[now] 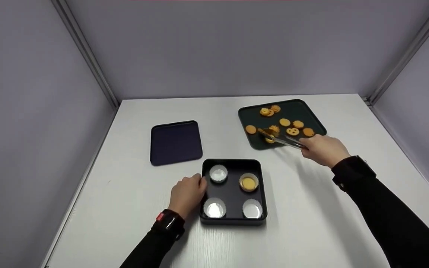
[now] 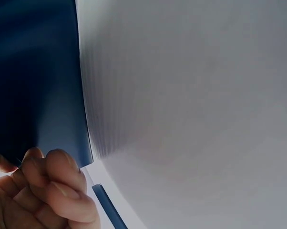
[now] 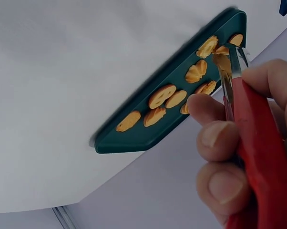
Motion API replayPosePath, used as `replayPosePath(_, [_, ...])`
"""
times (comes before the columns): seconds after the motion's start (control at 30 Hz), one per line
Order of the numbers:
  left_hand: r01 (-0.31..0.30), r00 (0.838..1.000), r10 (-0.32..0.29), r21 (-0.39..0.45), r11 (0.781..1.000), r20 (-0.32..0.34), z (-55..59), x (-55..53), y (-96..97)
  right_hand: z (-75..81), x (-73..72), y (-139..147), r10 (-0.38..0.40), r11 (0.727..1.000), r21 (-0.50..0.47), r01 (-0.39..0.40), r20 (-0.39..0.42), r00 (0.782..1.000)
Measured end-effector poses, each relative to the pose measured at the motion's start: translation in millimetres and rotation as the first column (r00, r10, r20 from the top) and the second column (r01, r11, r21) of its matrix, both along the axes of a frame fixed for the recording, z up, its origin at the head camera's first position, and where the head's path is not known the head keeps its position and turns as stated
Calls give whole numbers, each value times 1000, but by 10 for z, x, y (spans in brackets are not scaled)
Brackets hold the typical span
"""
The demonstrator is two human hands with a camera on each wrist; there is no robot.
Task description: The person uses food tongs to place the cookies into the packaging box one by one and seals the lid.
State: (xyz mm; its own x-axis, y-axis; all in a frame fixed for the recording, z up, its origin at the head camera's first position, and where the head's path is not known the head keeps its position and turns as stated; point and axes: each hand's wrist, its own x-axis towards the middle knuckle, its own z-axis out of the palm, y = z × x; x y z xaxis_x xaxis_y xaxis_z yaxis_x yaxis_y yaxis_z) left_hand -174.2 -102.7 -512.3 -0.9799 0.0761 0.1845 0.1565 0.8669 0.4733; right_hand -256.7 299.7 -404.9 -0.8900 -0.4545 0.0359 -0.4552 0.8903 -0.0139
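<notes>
So the right hand [image 1: 324,149] is at the right of the head view, fingers curled round the red handles of some tongs [image 3: 260,143], and the tong tips are down among the cookies [image 1: 284,122] at the lower left part of the green tray [image 1: 305,111]. Can't really tell if the tips have a cookie between them, it's too blurry there. That tray sits upper right of centre, a bit tilted in the frame, with round, ruffled and pretzel-shaped ones scattered over it, and a few bunched together near its top edge. Left hand [image 1: 186,193] is lower centre, fingers bent and gripping the left side of the black pan [image 1: 233,193]; the left wrist cam shows the fingertips right up against a corner of it. Pan's got four white paper cups, one toward each corner: the upper right cup [image 1: 257,180] has a yellow cookie [image 1: 248,183] in it, the other three show just their shiny white insides. Left of centre, up from the pan and apart from it, there's a dark blue tray [image 1: 176,143]. It's all on a white table [image 1: 117,193] with greyish walls [image 1: 214,48] round it. Both sleeves are black, with a dark band [image 1: 354,171] on each wrist.
</notes>
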Motion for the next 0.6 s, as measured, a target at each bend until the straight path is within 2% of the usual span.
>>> replayPosePath(0.27, [-6,1000,6,-1,1000,-19,-4,2,2,-79,-16,85,2,998,-68,0,23,1000])
replayPosePath(0.4, [-3,1000,3,0,1000,-23,-1,5,6,-106,-33,144,-5,990,-143,18,89,996])
replayPosePath(0.5, [-4,1000,4,2,1000,-22,-4,4,6,-95,-45,179,-38,963,-250,104,257,966])
replayPosePath(0.6, [-7,1000,7,6,1000,-18,-11,3,3,-64,-57,202,-63,923,-318,214,426,903])
